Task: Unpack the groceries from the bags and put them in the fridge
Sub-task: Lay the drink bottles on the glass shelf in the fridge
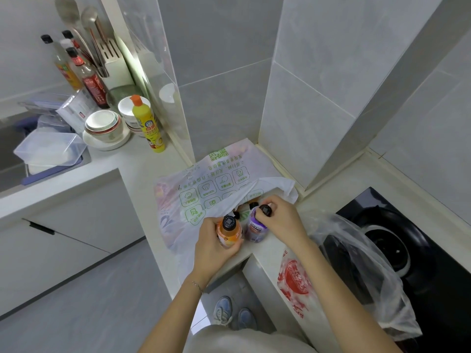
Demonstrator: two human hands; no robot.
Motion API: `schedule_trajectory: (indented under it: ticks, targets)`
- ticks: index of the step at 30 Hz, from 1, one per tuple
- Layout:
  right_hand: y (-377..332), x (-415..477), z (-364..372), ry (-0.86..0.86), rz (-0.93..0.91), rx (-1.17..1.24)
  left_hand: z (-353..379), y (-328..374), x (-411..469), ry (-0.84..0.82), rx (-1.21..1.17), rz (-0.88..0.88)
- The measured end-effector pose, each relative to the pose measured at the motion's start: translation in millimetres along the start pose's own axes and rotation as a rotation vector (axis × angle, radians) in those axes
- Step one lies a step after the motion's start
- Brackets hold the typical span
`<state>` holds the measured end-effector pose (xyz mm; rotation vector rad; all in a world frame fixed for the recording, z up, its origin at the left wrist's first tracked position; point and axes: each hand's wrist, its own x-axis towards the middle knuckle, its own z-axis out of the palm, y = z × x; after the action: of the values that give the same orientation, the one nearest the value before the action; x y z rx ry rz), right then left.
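A white grocery bag [204, 179] with green print lies on the counter corner, its mouth open toward me. My left hand [212, 244] grips an orange drink bottle [229, 231] with a black cap at the bag's mouth. My right hand [280, 217] pinches the black cap of a purple drink bottle [256, 229] standing beside it. More bottle caps [252, 205] show just inside the bag. A second, clear bag [356, 271] with red print lies on the counter to the right.
A black gas stove [397, 240] sits at the right under the clear bag. Left of the bags stand a yellow dish-soap bottle [147, 123], stacked bowls [104, 126], sauce bottles [89, 80] and a clear container [51, 149] at the sink. Tiled walls close the corner.
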<state>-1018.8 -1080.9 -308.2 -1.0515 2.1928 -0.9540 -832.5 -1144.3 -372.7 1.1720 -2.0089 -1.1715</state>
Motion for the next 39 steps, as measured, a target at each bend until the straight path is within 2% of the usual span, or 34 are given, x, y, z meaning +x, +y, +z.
schedule_trajectory:
  ticks: [5,7,12,16,20,23,28,33,36,39]
  targets:
    - [3,5,7,-0.049,-0.099,-0.017,-2,-1,0,-0.017,0.052,0.017]
    - [9,3,8,-0.052,-0.059,-0.002,-2,-2,1,-0.027,0.072,0.032]
    - [32,-7,23,-0.168,0.051,0.256,-2,-2,-3,-0.042,0.087,0.064]
    - [36,-6,43,-0.044,0.041,0.267,-5,-7,-1,-0.094,0.059,0.084]
    - [39,-8,43,-0.02,-0.008,0.256,-6,-4,-4,-0.191,0.083,0.071]
    - [40,-13,40,-0.025,-0.052,0.25,-3,6,-12,-0.13,0.06,0.014]
    - [53,-27,38,-0.093,-0.09,0.267,-5,29,-43,-0.031,0.005,0.02]
    - [65,-50,39,-0.212,-0.135,0.233,8,23,-107,0.152,-0.062,-0.174]
    - [57,-74,44,-0.338,-0.206,0.203,5,26,-156,0.297,-0.149,-0.269]
    - [25,-103,49,-0.54,-0.294,0.192,-16,34,-206,0.462,-0.189,-0.312]
